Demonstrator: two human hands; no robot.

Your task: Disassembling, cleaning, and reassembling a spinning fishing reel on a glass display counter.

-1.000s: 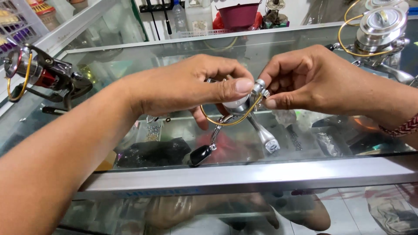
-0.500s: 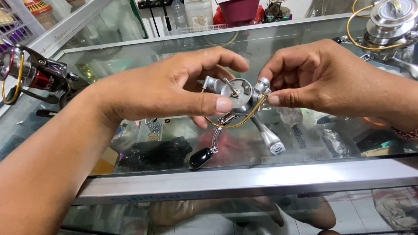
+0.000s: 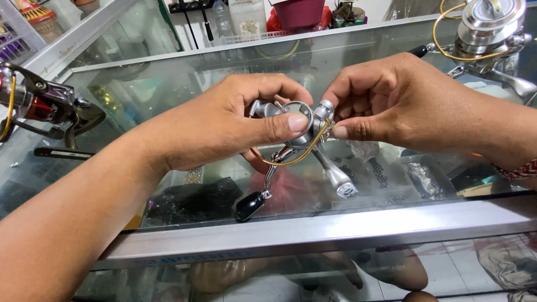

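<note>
My left hand (image 3: 224, 120) grips a small silver spinning fishing reel (image 3: 299, 131) above the glass counter, thumb pressed on its round body. A gold wire bail curves under the reel, and its crank with a black knob (image 3: 249, 206) hangs down. The reel's silver foot (image 3: 335, 176) points down to the right. My right hand (image 3: 391, 106) pinches a small silver part at the reel's right side between thumb and forefinger. Fingers hide most of the reel's body.
A red and silver reel (image 3: 39, 106) sits on the glass counter (image 3: 168, 78) at the left. Another silver reel with a gold bail (image 3: 486, 33) stands at the far right. A metal frame edge (image 3: 313, 229) runs along the counter's front. Goods lie under the glass.
Both hands have kept hold of the reel and shifted slightly; my left thumb now presses flatter on the reel's body and the right fingers sit closer against it.
</note>
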